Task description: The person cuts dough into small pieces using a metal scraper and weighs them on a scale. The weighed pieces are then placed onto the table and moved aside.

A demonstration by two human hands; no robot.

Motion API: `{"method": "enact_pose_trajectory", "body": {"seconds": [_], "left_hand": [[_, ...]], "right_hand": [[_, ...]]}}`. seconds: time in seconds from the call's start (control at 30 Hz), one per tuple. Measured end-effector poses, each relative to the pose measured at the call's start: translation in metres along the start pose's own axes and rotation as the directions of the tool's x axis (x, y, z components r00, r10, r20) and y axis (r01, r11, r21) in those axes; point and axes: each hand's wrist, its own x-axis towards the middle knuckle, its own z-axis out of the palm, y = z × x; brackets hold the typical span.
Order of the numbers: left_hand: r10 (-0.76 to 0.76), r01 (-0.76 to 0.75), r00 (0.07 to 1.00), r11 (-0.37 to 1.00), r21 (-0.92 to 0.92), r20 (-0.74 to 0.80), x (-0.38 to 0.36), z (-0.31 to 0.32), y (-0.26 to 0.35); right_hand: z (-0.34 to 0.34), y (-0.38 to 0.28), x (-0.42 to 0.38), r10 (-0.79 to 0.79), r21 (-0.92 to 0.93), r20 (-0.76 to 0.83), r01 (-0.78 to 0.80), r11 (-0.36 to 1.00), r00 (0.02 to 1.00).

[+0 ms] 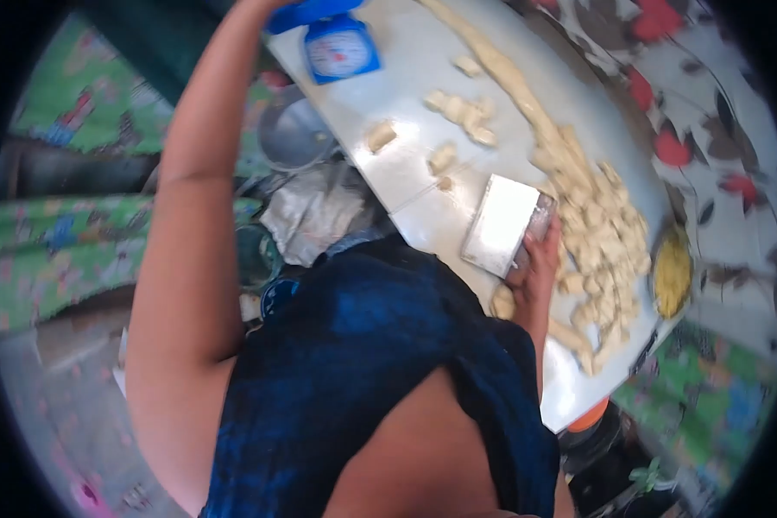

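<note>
My right hand (540, 252) is closed around the handle of a dough scraper, whose wide shiny metal blade (502, 226) is over the white table. Beside it lies a heap of cut dough pieces (603, 229), and a long dough rope (511, 82) runs from the heap to the table's far end. Several loose dough pieces (464, 114) are scattered to the left of the rope. My left arm (197, 198) reaches up to a blue dial kitchen scale (340, 53) with a blue pan (315, 12). The left hand itself is cut off by the frame's top edge.
The white table (423, 186) runs diagonally. An oval container with yellow contents (672, 274) is at its right edge, by a floral cloth (708, 112). Left of the table are a metal bowl (293, 134) and a crumpled plastic bag (315, 216). Something orange (589, 416) shows below the near corner.
</note>
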Motion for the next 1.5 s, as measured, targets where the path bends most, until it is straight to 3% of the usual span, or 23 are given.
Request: {"method": "enact_pose_trajectory", "body": {"seconds": [0.07,0.1,0.13,0.17,0.2,0.27,0.33,0.4,0.47,0.53,0.6,0.7,0.8,0.87,0.93,1.0,1.07,1.13,1.27,1.33,1.4,1.5], "left_hand": [[-0.008,-0.007,0.998,0.97,-0.245,-0.062,-0.013,-0.008,0.033],[0.035,-0.054,0.996,0.969,-0.24,-0.082,-0.027,-0.013,0.056],[0.135,-0.135,0.99,0.909,-0.394,-0.028,-0.042,-0.017,0.083],[0.231,-0.194,0.973,0.823,-0.534,0.003,-0.055,-0.02,0.103],[0.389,-0.151,0.913,0.602,-0.784,0.123,-0.063,-0.018,0.112],[0.598,-0.209,0.781,0.522,-0.827,0.18,-0.085,-0.02,0.137],[0.722,-0.365,0.677,0.498,-0.786,0.143,-0.09,-0.013,0.145],[0.694,-0.345,0.706,0.511,-0.787,0.141,-0.09,0.012,0.138],[0.697,-0.437,0.699,0.592,-0.677,0.157,-0.095,0.048,0.127],[0.646,-0.475,0.67,0.752,-0.457,0.368,-0.118,0.073,0.12],[0.435,-0.337,0.698,0.9,-0.275,0.569,-0.147,0.108,0.12],[0.381,-0.317,0.738,0.924,-0.212,0.557,-0.178,0.168,0.103],[0.437,-0.343,0.772,0.898,-0.275,0.461,-0.185,0.155,0.099],[0.394,-0.207,0.852,0.858,-0.47,0.345,-0.171,0.115,0.105],[0.445,-0.368,0.895,0.774,-0.516,0.03,-0.147,0.071,0.096],[0.346,-0.385,0.923,0.835,-0.393,-0.168,-0.12,0.017,0.086],[0.362,-0.499,0.84,0.808,-0.314,-0.405,-0.075,0.0,0.052],[0.091,-0.127,0.99,0.887,-0.443,-0.104,-0.065,-0.039,0.056],[0.059,-0.082,0.996,0.932,-0.354,-0.074,-0.027,-0.022,0.01],[0.138,-0.148,0.985,0.983,-0.107,-0.1,-0.011,-0.005,-0.016],[0.113,-0.125,0.989,0.984,-0.131,-0.09,-0.006,0.001,-0.023],[0.164,-0.165,0.983,0.986,-0.015,-0.081,-0.006,0.007,-0.026]], "right_hand": [[0.009,-0.009,-0.004,0.013,-0.01,-0.014,-0.013,1.0,1.0],[0.01,-0.008,-0.003,0.016,0.037,-0.013,-0.015,0.999,1.0],[0.01,-0.011,-0.006,0.02,0.034,-0.021,-0.019,0.999,1.0],[0.014,-0.015,-0.007,0.038,0.033,-0.031,-0.037,0.999,0.999],[0.018,-0.015,-0.005,0.059,0.032,-0.032,-0.058,0.998,0.998],[0.014,-0.01,-0.003,0.026,0.053,-0.004,-0.026,0.998,1.0],[0.013,-0.01,-0.004,0.041,0.07,-0.004,-0.041,0.997,0.999],[0.014,-0.01,-0.004,0.044,0.093,0.008,-0.045,0.995,0.999],[0.015,-0.012,-0.005,0.041,0.045,-0.012,-0.04,0.998,0.999],[0.015,-0.013,-0.005,0.03,0.036,-0.01,-0.029,0.999,1.0],[0.011,-0.009,-0.003,0.028,0.033,0.001,-0.028,0.999,1.0],[0.011,-0.01,-0.004,0.044,0.041,0.01,-0.044,0.998,0.999],[0.013,-0.015,-0.005,0.041,-0.003,-0.002,-0.041,0.999,0.999],[0.01,-0.012,-0.004,0.029,0.0,0.006,-0.029,1.0,1.0],[0.013,-0.013,-0.004,0.027,0.026,0.032,-0.028,0.999,0.999],[0.012,-0.014,-0.005,0.037,0.035,0.044,-0.038,0.999,0.998],[0.011,-0.013,-0.004,0.054,0.024,0.006,-0.054,0.998,0.999],[0.014,-0.016,-0.004,0.049,0.011,0.014,-0.049,0.999,0.999],[0.013,-0.013,-0.003,0.035,0.03,0.037,-0.036,0.999,0.999],[0.012,-0.013,-0.004,0.028,0.044,0.047,-0.03,0.999,0.999],[0.009,-0.012,-0.004,0.038,0.099,0.05,-0.043,0.994,0.998],[0.013,-0.017,-0.005,0.049,0.07,0.027,-0.051,0.996,0.998]]}}
